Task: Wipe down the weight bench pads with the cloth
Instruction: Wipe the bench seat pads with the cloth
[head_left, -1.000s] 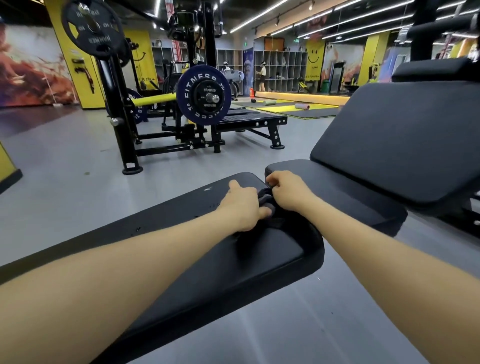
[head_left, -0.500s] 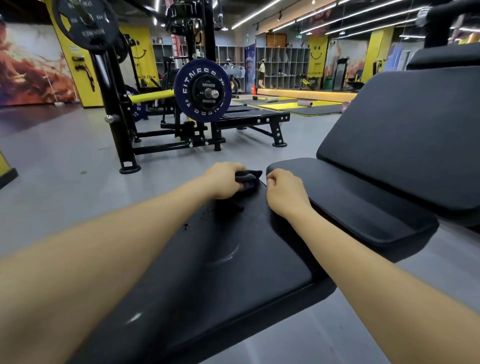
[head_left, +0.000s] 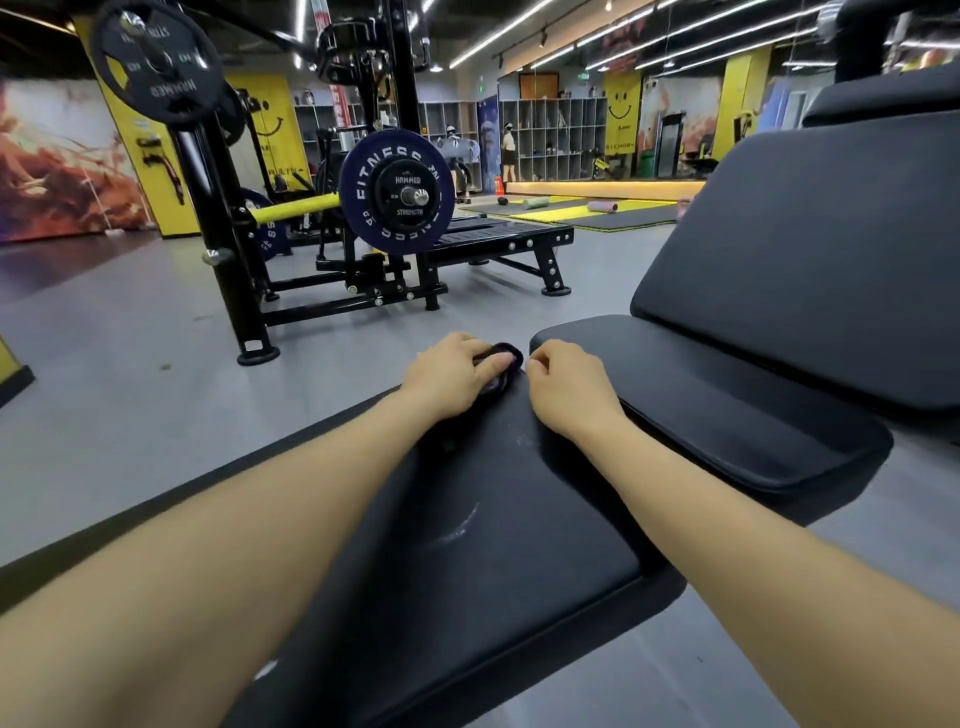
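1. The grey gym floor is spreading under everything, and a black rack machine is standing on it far ahead, to the left.
2. The black flat bench pad is lying in front of the person and is reaching from the lower left edge to the middle of the picture.
3. The inclined back pad is rising at the right, and the smaller seat pad is lying under its lower edge, just beside the flat bench pad.
4. A blue weight plate is hanging on the machine, and a black weight plate is sitting higher, at the upper left.
5. The left hand is lying at the far end of the flat bench pad, and its fingers are curling around the cloth and holding it.
6. The right hand is resting near it, at the gap between the two pads; its fingers are bending loosely and holding nothing.
7. The dark cloth is sitting bunched at the far edge of the flat bench pad, between the two hands, under the left fingers.
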